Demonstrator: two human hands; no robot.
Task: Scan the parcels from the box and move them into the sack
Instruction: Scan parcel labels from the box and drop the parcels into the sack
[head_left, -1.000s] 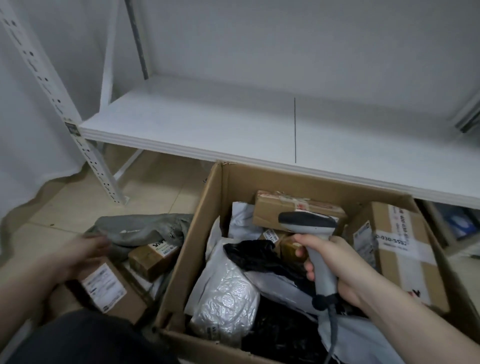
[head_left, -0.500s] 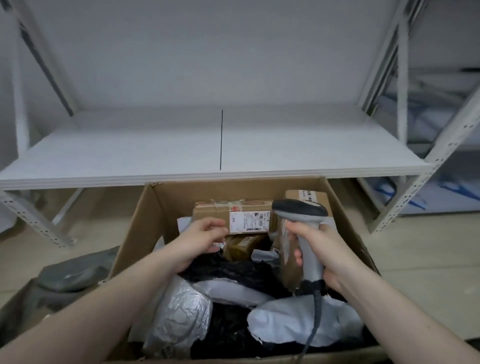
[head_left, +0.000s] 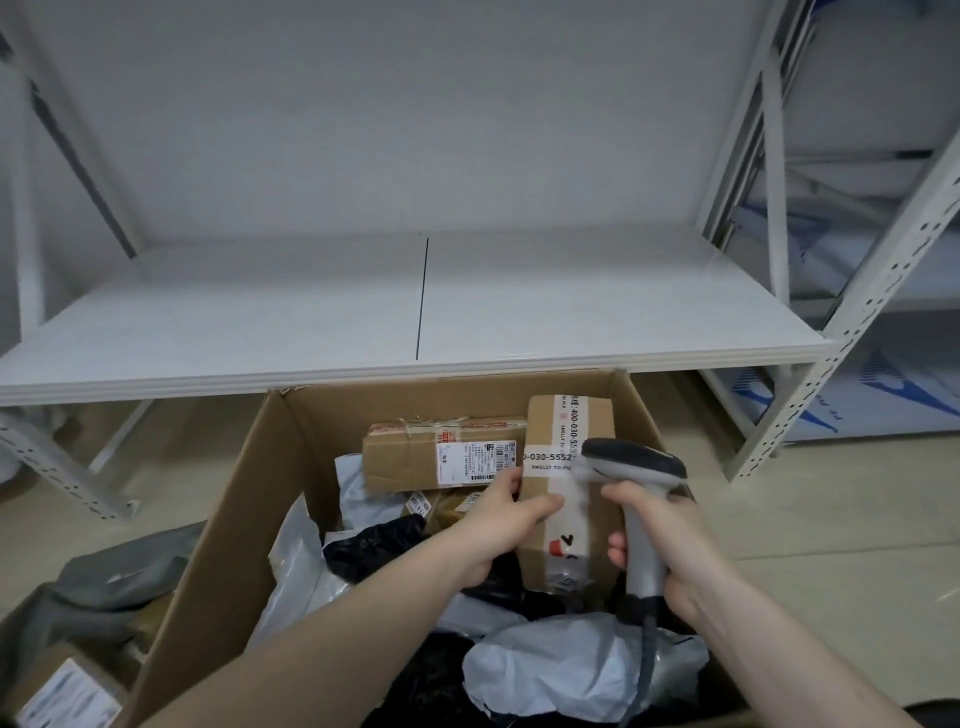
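An open cardboard box (head_left: 244, 499) on the floor holds several parcels. My left hand (head_left: 496, 530) grips the left edge of a tall brown carton with white printed tape (head_left: 563, 431), thumb on its front face. My right hand (head_left: 660, 540) holds a grey barcode scanner (head_left: 631, 465) by its handle, head close to the carton's face. A flat brown parcel with a white label (head_left: 415, 457) lies behind my left hand. Grey and black poly bags (head_left: 561, 670) fill the box's lower part. The grey sack (head_left: 111, 577) lies at lower left with a labelled carton (head_left: 67, 699) in it.
A white metal shelf (head_left: 363, 322) runs just above and behind the box. Perforated rack uprights (head_left: 852, 291) stand at right, with another rack and blue-printed sheets behind. A slanted upright (head_left: 57, 467) is at left. Tiled floor surrounds the box.
My left hand came from the sack side into the box and took hold of the tall carton's edge. The scanner shifted right, now facing that carton. The view swung right.
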